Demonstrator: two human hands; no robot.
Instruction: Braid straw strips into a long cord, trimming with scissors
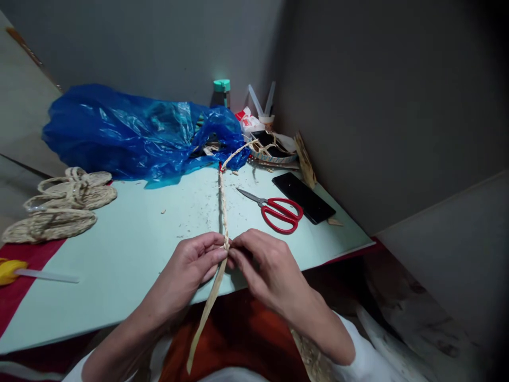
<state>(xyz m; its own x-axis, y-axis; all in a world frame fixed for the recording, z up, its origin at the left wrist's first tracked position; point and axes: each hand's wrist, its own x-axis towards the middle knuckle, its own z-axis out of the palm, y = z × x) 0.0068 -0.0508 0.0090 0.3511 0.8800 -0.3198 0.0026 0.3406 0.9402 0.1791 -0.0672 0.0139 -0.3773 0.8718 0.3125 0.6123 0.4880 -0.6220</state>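
Braid (pixel 224 207), likely light and pliable, is pinched by left hand (pixel 194 261) and right hand (pixel 268 262), best held just above the strip (pixel 207 310) trailing below them.

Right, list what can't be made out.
Head view: part of the braid, hidden by the left hand and right hand.
Head view: most contents of the blue bag, behind its plastic.
Head view: base of the bottle, behind the blue bag.
Head view: rest of the yellow item, cut off by left edge.

Left hand (pixel 194 261) and right hand (pixel 267 261) pinch — close together.
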